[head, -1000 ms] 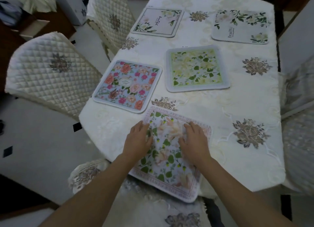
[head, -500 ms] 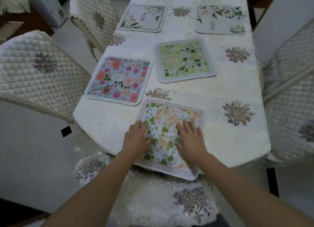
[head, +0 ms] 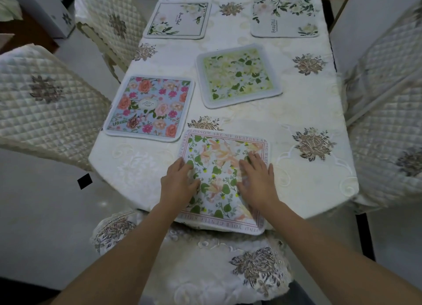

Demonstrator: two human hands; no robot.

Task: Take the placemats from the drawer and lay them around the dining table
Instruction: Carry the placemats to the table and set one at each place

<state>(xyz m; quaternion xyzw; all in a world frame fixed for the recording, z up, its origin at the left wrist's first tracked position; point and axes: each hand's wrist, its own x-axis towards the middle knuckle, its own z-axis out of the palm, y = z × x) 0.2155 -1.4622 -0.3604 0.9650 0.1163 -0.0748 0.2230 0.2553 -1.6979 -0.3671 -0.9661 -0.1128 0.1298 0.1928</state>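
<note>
1. White cloth with brown stitched flowers covers the worktop (head: 296,113), and quilted chairs stand round it.
2. Left grip (head: 179,183) lies flat on the left side of the near mat (head: 219,174). Its fingers are straight and spread, so it is open and only presses down.
3. Right grip (head: 258,181) lies flat on the right side of the same mat. Its fingers are straight too, open and pressing.
4. That near mat has green leaves, peach flowers and a red line of words round its rim. It sits under both grips, at the near edge of the worktop. Its near rim hangs a bit over the edge.
5. Just past the left grip, up and to the left, lies the blue mat (head: 149,108) with pink and orange flowers. Its corner comes very close to the near mat.
6. Past the right grip, toward the middle of the worktop, lies the green mat (head: 237,75), turned a little crooked.
7. Far from both grips, at the far end, lie two white mats with leaves. One white mat (head: 178,19) is on the left and the other white mat (head: 285,18) is on the right.
8. Below the grips, a chair seat (head: 205,266) with a stitched flower sits tucked close to the worktop.
</note>
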